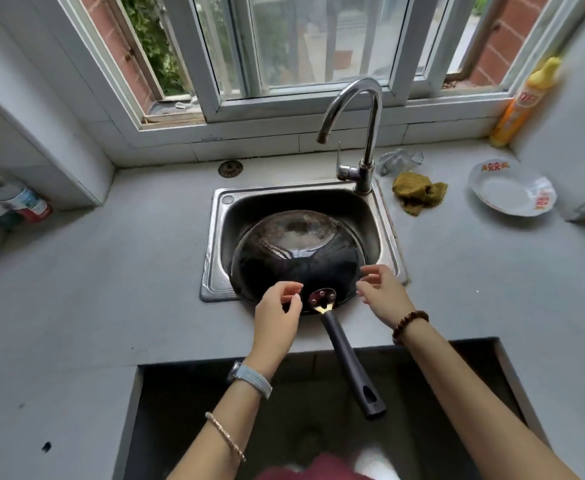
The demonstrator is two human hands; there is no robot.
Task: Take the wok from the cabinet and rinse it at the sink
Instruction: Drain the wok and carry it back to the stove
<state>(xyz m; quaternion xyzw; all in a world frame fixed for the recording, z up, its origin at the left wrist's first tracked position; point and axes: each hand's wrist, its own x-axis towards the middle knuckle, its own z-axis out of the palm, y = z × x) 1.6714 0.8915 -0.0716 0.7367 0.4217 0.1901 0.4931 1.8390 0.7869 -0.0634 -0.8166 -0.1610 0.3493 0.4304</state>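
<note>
The black wok (296, 252) lies upside down in the steel sink (220, 237), its worn bottom facing up. Its long black handle (350, 365) sticks out toward me over the counter's front edge. My left hand (277, 313) hovers just left of the handle joint, fingers loosely curled, holding nothing. My right hand (379, 292) hovers at the wok's near right rim, fingers relaxed and apart from it. The curved tap (357, 123) stands behind the sink; no water runs from it.
A yellow-green cloth (417, 195) and a crumpled clear bag (400, 161) lie right of the tap. A white plate (511, 192) and a yellow bottle (523, 105) sit at the far right. Bottles (10, 199) stand at the left wall. The open cabinet (215, 410) gapes below.
</note>
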